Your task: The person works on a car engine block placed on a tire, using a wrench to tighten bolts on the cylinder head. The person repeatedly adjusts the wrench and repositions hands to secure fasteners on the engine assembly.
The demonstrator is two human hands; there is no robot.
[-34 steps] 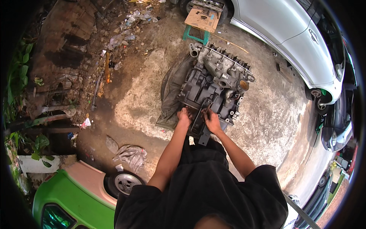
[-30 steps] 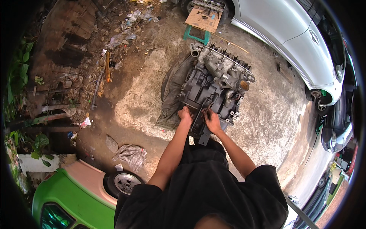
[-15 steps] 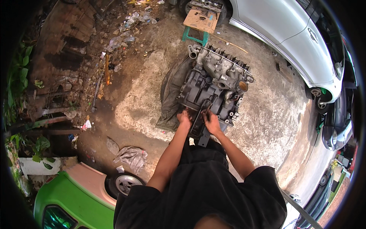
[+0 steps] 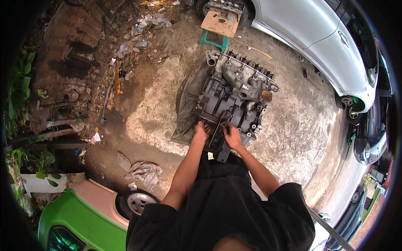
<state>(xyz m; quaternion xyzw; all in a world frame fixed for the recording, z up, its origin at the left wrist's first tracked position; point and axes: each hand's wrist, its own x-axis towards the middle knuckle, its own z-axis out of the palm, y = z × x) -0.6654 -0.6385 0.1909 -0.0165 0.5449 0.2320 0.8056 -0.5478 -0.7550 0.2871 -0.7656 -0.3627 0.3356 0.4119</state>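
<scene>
A grey metal car engine lies in front of me on a dark cloth, its manifold side facing up and away from me. My left hand is at the near left edge of the engine, fingers curled in against a dark pan-like part. On the other side of that part, my right hand has its fingers bent together at the engine's near face. Whatever the fingertips hold is too small and dark to make out. A flat dark metal plate juts out from the engine toward my lap.
Beyond the engine stands a green stool with a board and metal parts on top. A silver car is at the far right, a green car body at the near left. Litter and a crumpled sack lie leftward.
The fingers of my left hand have shifted and loosened slightly at the engine's edge. My right hand has barely moved, and the engine stays in place.
</scene>
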